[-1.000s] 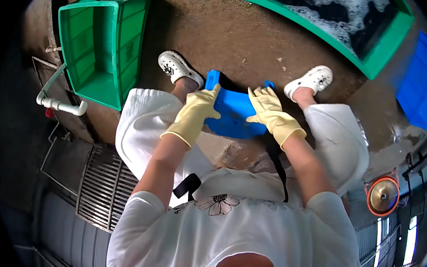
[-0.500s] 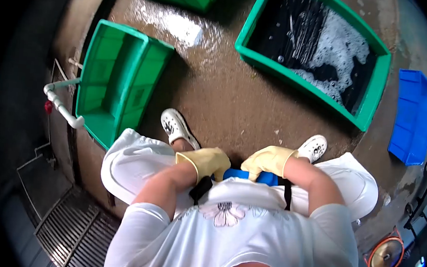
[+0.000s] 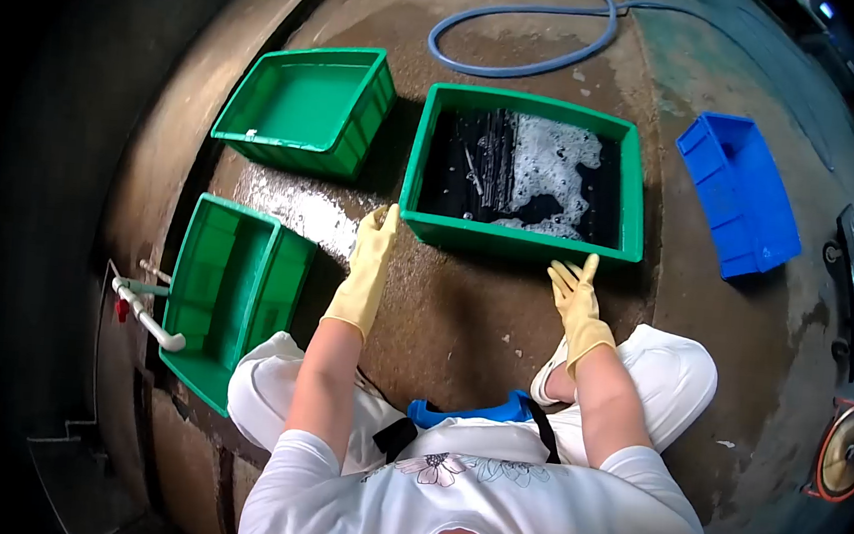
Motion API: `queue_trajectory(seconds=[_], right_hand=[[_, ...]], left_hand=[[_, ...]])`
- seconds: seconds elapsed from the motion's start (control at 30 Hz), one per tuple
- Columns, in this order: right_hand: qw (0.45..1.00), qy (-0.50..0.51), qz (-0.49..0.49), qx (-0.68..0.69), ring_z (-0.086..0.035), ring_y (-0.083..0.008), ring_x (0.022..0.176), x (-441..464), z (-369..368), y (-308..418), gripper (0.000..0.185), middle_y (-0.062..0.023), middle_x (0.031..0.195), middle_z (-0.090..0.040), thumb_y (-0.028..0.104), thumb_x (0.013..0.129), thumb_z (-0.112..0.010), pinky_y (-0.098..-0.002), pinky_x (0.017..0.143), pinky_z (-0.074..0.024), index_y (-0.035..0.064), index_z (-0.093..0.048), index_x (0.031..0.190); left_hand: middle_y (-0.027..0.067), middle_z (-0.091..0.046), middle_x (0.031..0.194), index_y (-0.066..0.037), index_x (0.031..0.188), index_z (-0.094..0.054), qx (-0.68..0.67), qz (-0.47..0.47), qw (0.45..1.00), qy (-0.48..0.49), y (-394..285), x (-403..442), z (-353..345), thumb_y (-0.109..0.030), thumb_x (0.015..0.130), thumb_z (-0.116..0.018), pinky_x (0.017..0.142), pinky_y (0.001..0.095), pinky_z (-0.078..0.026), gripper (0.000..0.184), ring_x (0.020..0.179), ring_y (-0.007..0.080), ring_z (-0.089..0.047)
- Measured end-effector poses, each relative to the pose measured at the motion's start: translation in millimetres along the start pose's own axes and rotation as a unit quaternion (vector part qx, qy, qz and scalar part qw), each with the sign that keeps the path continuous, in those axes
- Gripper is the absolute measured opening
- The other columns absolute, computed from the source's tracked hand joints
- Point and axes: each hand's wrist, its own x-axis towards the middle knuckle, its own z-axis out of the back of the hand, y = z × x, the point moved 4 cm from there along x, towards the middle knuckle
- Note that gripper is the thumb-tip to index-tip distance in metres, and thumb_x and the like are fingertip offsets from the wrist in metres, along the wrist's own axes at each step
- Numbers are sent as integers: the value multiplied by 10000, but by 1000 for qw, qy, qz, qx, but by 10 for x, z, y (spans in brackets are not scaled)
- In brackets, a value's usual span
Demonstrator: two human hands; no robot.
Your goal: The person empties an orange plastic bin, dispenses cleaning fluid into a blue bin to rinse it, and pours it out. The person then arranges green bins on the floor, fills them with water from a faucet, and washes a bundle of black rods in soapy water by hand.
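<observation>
My left hand (image 3: 369,267), in a pale yellow rubber glove, reaches forward beside the near left corner of a green bin (image 3: 636,198). Its fingers are stretched out; whether they touch the rim I cannot tell. Gloved the same way, my right hand (image 3: 579,301) is at the bin's near right side, open, its fingers apart and the tips close to the wall. Dark liquid fills the bin, with white foam (image 3: 551,161) on top and long dark strips (image 3: 495,162) in it. A blue plastic piece (image 3: 476,411) shows at my waist between black straps.
Two more green bins stand left, one tilted or on its side (image 3: 271,275), the other upright (image 3: 226,138). To the right is a blue bin (image 3: 743,197). A hose (image 3: 492,71) loops behind. White pipe (image 3: 147,320) juts from the left; an orange-rimmed round object (image 3: 847,451) sits right.
Both hands have moved forward from the blue piece at my waist to the foamy bin, opening out. The view has tilted up, showing the hose and more floor beyond.
</observation>
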Motion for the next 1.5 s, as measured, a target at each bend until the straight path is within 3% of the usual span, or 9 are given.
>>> queue_trajectory(seconds=[0.17,0.23,0.3,0.37,0.63,1.07,1.23,1.33,1.5], right_hand=[[991,-37,58,114,-257,-361,1533,140,-200,50,1201,-186,1662,-230,777,771,-704,-498,1227,-266,97,-185,1613],[990,-70,69,97,-288,-340,1513,166,-421,124,1115,-140,1636,-311,732,811,-711,-508,1227,-262,153,-208,1621],[988,-103,-108,41,-450,-263,1353,416,-500,37,840,-28,1521,-470,538,854,-791,-509,1154,-376,226,-399,1528],[964,-160,-54,208,-551,-293,1279,512,-661,53,582,-69,1468,-529,174,884,-806,-658,995,-489,133,-521,1391],[945,-245,-10,215,-653,-324,1081,780,-527,-132,403,-133,1283,-614,237,913,-766,-600,822,-579,143,-576,1255],[974,-180,-43,134,-626,-287,1110,834,-69,31,311,-88,1207,-665,258,935,-726,-531,866,-542,177,-640,1223],[975,-198,27,-93,-570,-364,1244,640,108,150,662,-173,1424,-582,509,909,-715,-447,1064,-449,43,-575,1358],[899,-227,9,-375,-578,-355,1239,-76,-206,367,846,-245,1405,-572,630,851,-718,-456,1058,-450,27,-512,1408],[858,-347,138,-352,-578,-420,1263,-244,-65,432,874,-299,1396,-565,469,811,-817,-489,1074,-469,-85,-491,1403]], left_hand=[[254,-656,1280,75,1384,-559,80,-111,990,28,-202,579,-348,-439,825,-819,1009,386,-504,803,1191,329,-642],[230,-678,1242,79,1379,-560,123,-137,983,-9,-255,695,-422,-365,831,-832,972,376,-519,755,1150,300,-660],[133,-717,1054,73,1316,-599,68,-87,990,89,-409,738,-425,-218,864,-807,815,348,-543,576,929,208,-683],[105,-713,1003,50,1238,-646,35,-77,980,178,-214,1098,-568,-165,874,-780,774,352,-542,443,888,191,-671],[147,-727,1005,32,1156,-684,56,101,976,182,-356,1221,-664,-115,881,-728,796,449,-553,314,898,269,-696],[193,-755,1052,-68,1126,-738,103,21,981,161,253,626,-772,-159,811,-757,874,428,-561,329,995,341,-732],[202,-753,1068,-68,1168,-720,63,37,985,154,311,-405,-635,-167,791,-755,916,433,-545,391,1029,359,-726],[213,-753,1049,-24,1140,-719,33,80,986,141,463,-866,-682,-177,769,-775,894,430,-554,405,995,358,-735],[228,-748,1045,26,1114,-702,21,117,985,129,679,-1437,-770,-206,738,-822,897,424,-564,458,1004,371,-731]])
